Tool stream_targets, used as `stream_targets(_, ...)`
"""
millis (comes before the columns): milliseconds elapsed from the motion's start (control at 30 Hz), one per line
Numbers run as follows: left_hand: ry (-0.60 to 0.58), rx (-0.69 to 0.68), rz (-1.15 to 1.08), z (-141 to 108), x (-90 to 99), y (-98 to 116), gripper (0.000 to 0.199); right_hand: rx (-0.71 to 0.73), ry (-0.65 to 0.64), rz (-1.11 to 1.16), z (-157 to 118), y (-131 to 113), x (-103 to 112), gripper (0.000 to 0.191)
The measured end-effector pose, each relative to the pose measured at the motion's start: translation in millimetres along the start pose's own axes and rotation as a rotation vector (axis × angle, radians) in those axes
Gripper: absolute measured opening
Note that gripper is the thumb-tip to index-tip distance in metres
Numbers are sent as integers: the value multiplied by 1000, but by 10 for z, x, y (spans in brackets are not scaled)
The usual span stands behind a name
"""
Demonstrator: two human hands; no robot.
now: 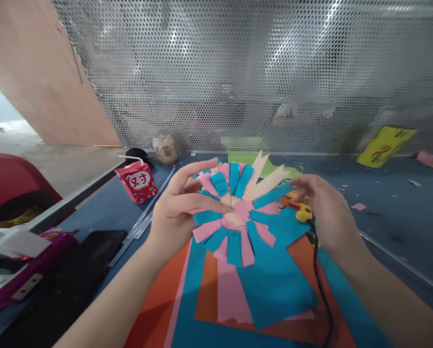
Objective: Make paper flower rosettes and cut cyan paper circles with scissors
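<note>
Both hands (176, 208) (325, 212) grip paper-strip flower (238, 212) over paper sheets (274, 290).

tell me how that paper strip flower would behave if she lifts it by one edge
The paper flower is probably very light and floppy: its thin strips fan out loosely. The left hand supports it with a thumb across the middle, hinting that it sags. The strips likely bend or tear easily.

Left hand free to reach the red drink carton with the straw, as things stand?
Probably not: the left hand holds the pink-and-blue paper-strip flower. The red drink carton stands close to its left, with nothing between.
</note>
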State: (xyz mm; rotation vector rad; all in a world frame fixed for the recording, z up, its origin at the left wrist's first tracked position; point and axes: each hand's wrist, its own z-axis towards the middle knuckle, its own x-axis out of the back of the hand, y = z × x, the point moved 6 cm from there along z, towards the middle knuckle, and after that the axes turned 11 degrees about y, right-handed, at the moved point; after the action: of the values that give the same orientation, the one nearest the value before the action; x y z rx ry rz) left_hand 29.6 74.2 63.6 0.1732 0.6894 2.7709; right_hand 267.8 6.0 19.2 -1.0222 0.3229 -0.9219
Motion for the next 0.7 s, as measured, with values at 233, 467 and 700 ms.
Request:
stream_targets(233,60,-108,90,-30,30,30,25,-196,-232,24,-35,86,-171,38)
stream_targets(467,229,103,63,-32,167,-81,17,-151,68,-135,338,163,217,23)
stream_targets(700,248,-11,205,-46,140,-50,14,-132,-189,-696,251,149,128,52)
